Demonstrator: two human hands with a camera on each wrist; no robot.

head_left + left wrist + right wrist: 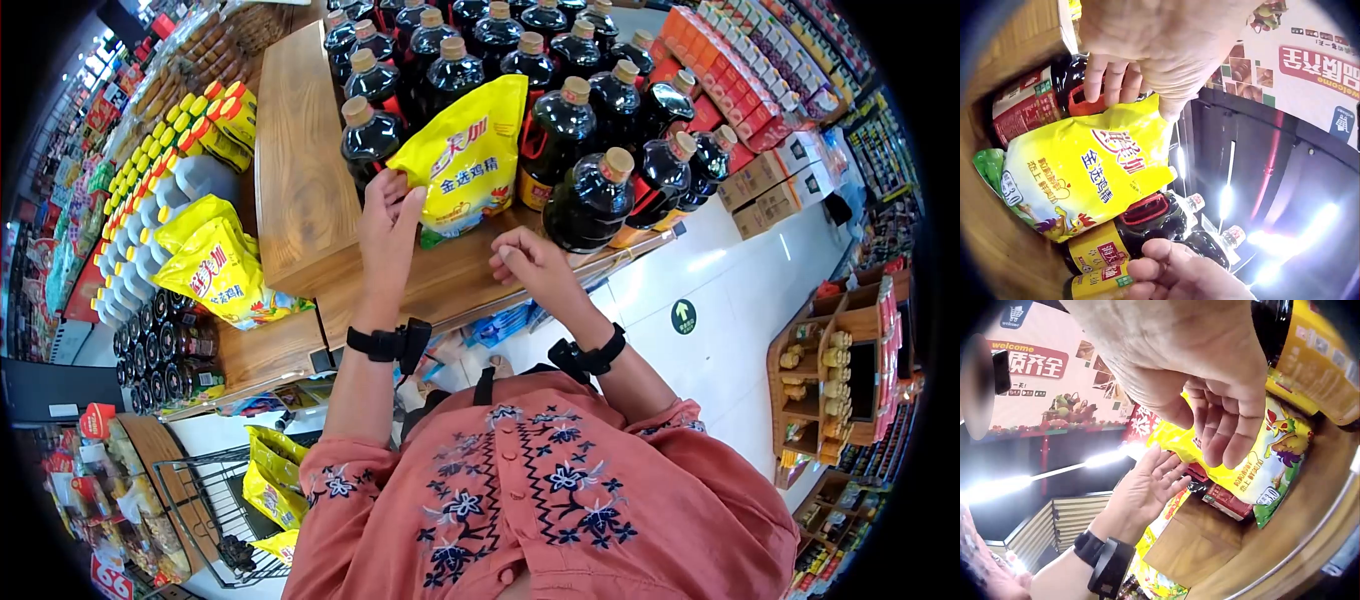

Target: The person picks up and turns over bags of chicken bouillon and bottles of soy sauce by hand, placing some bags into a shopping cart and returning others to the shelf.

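Yellow bag (468, 165), one, printed with red and dark blue characters and a cartoon rooster: stood upright, slightly tilted, near the front edge of the wooden table (300, 150), its back set against dark bottles (590, 205). A green strip is shown along its bottom edge.

Left hand (388, 235): held at the upper side edge of the yellow bag, on the side toward the raised wooden block (305, 215). Grip released, fingers relaxed and not closed round the bag; whether the edge is touched by the thumb cannot be told.

Right hand (535, 262): held in front of the bottles, just beside the lower part of the yellow bag. Grip released, fingers loosely curled, nothing held.

Bottles: dark liquid, tan caps, arranged in close rows behind and beside the bag; red handles and yellow labels seen on some.

Further yellow packs (215, 270): laid in an overlapping pile beyond the block, near grey jugs (150, 250) with yellow caps.

Wire cart (205, 500): placed below the table, with yellow packages (270, 480) contained.

Wristbands (390, 345): black, one worn on each wrist.

Floor sign (683, 316): round, green, marked with a white arrow.
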